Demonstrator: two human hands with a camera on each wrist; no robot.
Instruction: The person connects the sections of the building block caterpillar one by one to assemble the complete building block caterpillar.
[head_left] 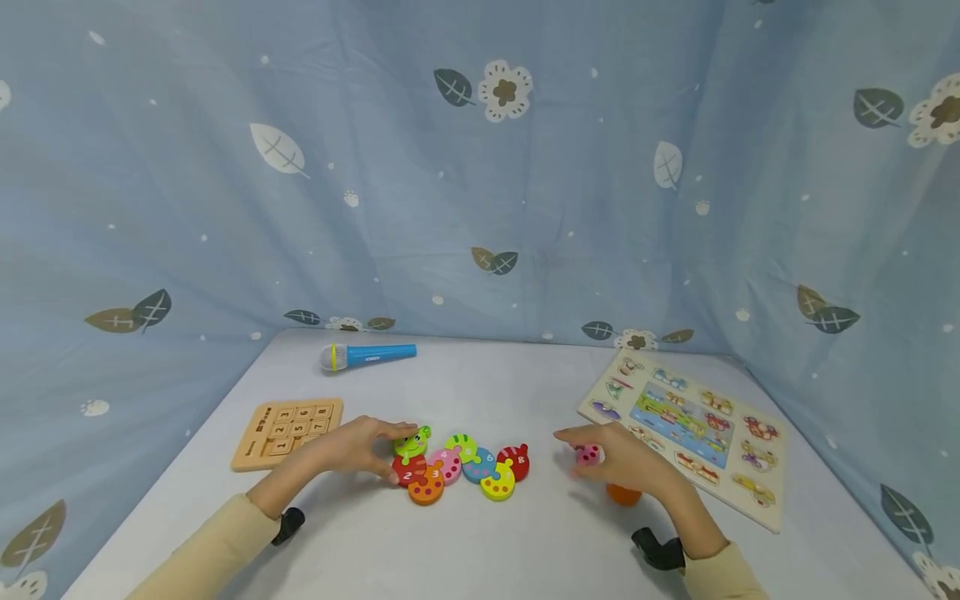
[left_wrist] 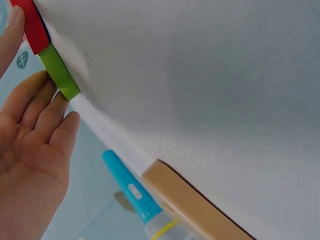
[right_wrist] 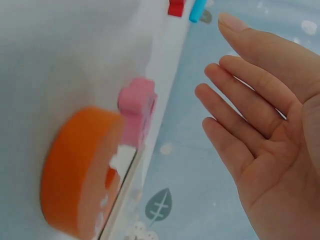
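Note:
A wooden caterpillar puzzle of joined, numbered round pieces (head_left: 478, 469) lies in the middle of the table. My left hand (head_left: 352, 447) is at its left end, thumb against the red piece (left_wrist: 31, 27) numbered 2 and straight fingers beside the green smiling head piece (left_wrist: 61, 75). To the right, my right hand (head_left: 626, 460) hovers with fingers spread and nothing in its palm. Below it on the table are a loose pink dotted piece (right_wrist: 137, 107) and a loose orange piece (right_wrist: 75, 172), both partly covered by the hand in the head view.
A wooden number sliding puzzle (head_left: 262, 437) lies at the left, with a blue toy microphone (head_left: 378, 353) behind it. On the right rests a wooden picture puzzle board (head_left: 742, 493). A blue patterned curtain (head_left: 480, 183) surrounds the white table (head_left: 495, 550).

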